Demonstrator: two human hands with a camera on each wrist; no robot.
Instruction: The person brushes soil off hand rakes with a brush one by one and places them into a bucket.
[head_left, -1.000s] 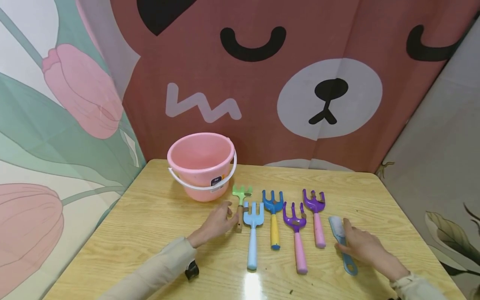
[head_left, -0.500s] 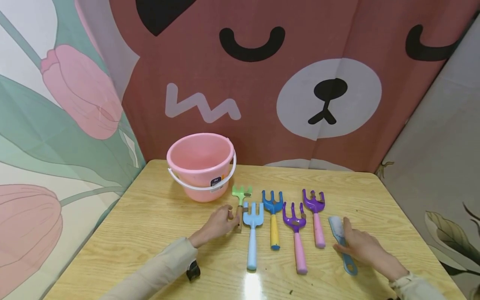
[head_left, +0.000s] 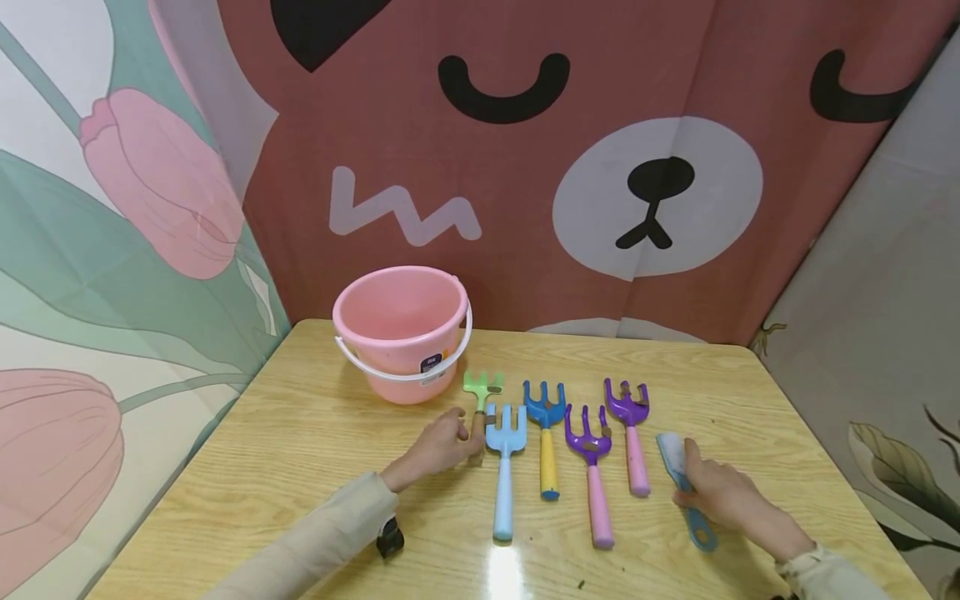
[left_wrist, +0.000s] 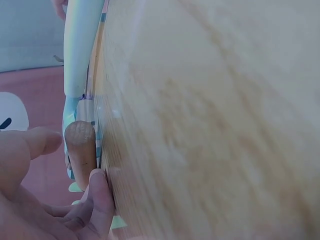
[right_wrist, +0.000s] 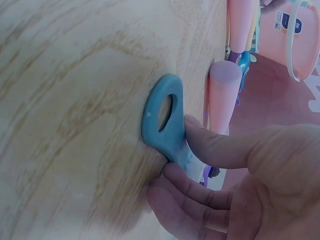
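In the head view my left hand (head_left: 438,446) reaches to the small green hand rake (head_left: 482,383) with a wooden handle. The left wrist view shows fingertips against the wooden handle (left_wrist: 81,145), the thumb just short of its other side. At the right, my right hand (head_left: 727,492) pinches a blue brush (head_left: 700,529) with a pale head; its handle with a hole (right_wrist: 172,132) lies between thumb and fingers, low over the table. Between the hands lie a light blue rake (head_left: 505,475), a blue rake with yellow handle (head_left: 549,458) and two purple rakes with pink handles (head_left: 598,500) (head_left: 636,458).
A pink bucket (head_left: 401,367) with a white handle stands at the back left of the wooden table (head_left: 300,467). Printed cloth (head_left: 517,183) with a bear's face hangs behind it.
My left thumb has shifted slightly right and now overlaps the wooden handle in the head view. The right hand has closed in a little on the brush. Other rakes and bucket stay put.
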